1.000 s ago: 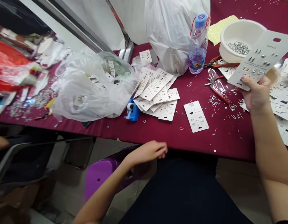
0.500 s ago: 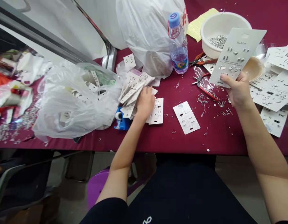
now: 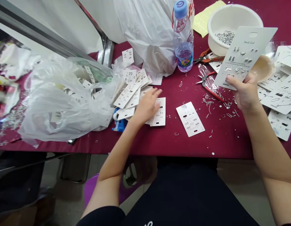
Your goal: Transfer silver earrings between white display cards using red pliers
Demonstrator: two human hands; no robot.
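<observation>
Held up at the right is a white earring card (image 3: 245, 53) with several small earrings in rows; my right hand (image 3: 245, 91) pinches its lower edge, thumb in front. My left hand (image 3: 147, 106), fingers apart and stretched out, is over the right edge of a loose pile of earring cards (image 3: 128, 92). Just beside its fingertips lies another earring card (image 3: 160, 113), partly covered by the hand. A single earring card (image 3: 190, 119) lies tilted on the maroon cloth between my hands.
A white bowl (image 3: 234, 18) of small metal pieces stands behind the held card. Pliers (image 3: 212, 89) with red handles and scattered metal bits lie left of it. There are a water bottle (image 3: 183, 40), white plastic bags (image 3: 65, 106), a blue tape dispenser (image 3: 119, 124) and more cards (image 3: 280, 94).
My left hand has come off the card pile, its fingers spreading; the cards there have slid flatter to the left. My right hand still holds its card. The view has shifted slightly.
</observation>
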